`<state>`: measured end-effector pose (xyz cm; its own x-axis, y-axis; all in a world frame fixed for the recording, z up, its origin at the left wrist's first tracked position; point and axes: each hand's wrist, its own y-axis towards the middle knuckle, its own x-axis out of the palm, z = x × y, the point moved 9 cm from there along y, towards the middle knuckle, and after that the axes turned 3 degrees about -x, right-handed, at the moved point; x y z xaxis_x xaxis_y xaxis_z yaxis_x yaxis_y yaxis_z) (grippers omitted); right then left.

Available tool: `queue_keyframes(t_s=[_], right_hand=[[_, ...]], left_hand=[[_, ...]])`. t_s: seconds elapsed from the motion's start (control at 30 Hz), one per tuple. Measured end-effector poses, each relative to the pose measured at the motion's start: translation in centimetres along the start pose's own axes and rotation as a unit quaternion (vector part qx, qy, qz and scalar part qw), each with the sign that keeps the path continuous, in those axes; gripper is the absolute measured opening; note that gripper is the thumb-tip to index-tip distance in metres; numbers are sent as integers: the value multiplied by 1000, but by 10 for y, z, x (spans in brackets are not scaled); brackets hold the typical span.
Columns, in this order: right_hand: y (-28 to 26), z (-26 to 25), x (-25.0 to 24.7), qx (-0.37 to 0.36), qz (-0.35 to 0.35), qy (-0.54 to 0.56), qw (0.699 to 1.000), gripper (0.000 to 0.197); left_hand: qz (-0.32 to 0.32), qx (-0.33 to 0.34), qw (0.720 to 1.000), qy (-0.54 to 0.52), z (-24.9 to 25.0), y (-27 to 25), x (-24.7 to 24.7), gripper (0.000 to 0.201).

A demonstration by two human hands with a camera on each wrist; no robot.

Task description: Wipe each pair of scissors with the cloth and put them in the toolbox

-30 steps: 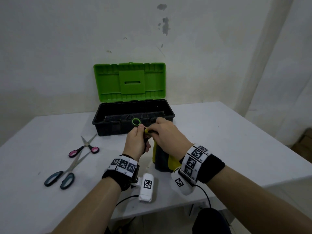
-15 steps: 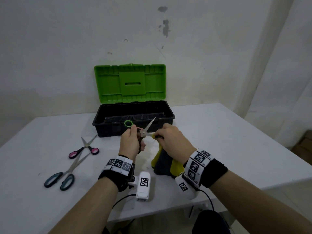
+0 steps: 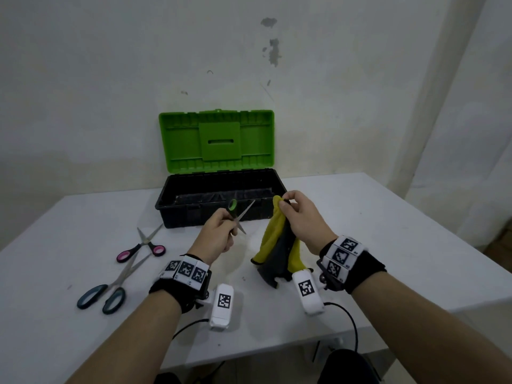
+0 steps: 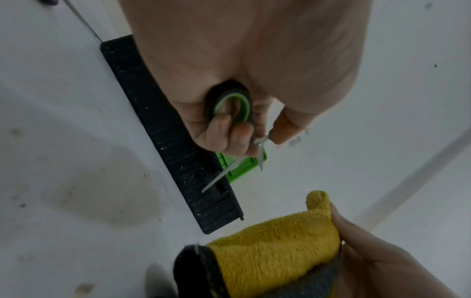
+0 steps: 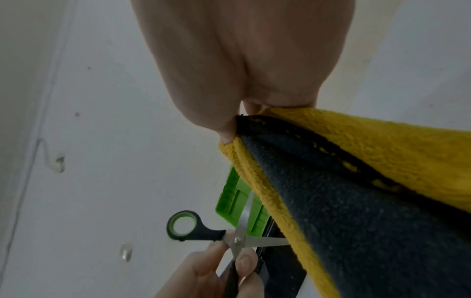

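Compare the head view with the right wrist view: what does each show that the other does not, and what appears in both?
Only the head view shows the pink-handled scissors and the grey-handled scissors lying on the table, the toolbox's black tray, and both wrist bands.

Only the right wrist view shows the pivot screw of the green-handled scissors and the cloth's stitched edge up close.

Both show the left hand gripping the green-handled scissors with blades open, the right hand pinching the yellow and dark cloth, and the green lid.

Dim, flat, soft light — wrist views blurred, warped toward the edges.
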<state>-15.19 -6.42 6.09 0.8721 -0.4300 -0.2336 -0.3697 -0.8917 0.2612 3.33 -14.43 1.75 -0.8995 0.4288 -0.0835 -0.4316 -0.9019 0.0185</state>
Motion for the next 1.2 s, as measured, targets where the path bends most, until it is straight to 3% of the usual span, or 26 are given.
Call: queue_keyframes(t_s=[0.1, 0.2, 0.23, 0.43, 0.63, 0.8, 0.93, 1.1, 1.2], right_hand=[[1, 18, 3, 74, -10, 41, 996, 14], [-1, 23, 10, 105, -50, 60, 991, 11], [-1, 21, 11, 97, -59, 46, 992, 8], [-1, 5, 13, 15, -87, -10, 996, 10], [-4, -20, 29, -144, -82, -226, 960, 5], [-6, -23, 40, -189, -84, -308, 928, 21], [-12, -24, 46, -221, -82, -323, 916, 36], [-15, -35, 35, -227, -42, -272, 934, 20], [-17, -35, 35, -240, -37, -275, 930, 15]], left_hand=[[5, -1, 1000, 7, -4, -1, -2, 20], [20, 44, 991, 122, -1, -2, -5, 11], [17, 52, 988, 143, -1, -2, -4, 6], [11, 46, 982, 182, -10, 4, -4, 41], [-11, 54, 990, 132, -5, -2, 9, 10], [-23, 40, 996, 81, -1, -7, 17, 13], [-35, 28, 998, 52, -4, -6, 18, 14], [-29, 28, 998, 54, 1, -6, 17, 14], [-22, 38, 998, 46, 4, -6, 18, 15]])
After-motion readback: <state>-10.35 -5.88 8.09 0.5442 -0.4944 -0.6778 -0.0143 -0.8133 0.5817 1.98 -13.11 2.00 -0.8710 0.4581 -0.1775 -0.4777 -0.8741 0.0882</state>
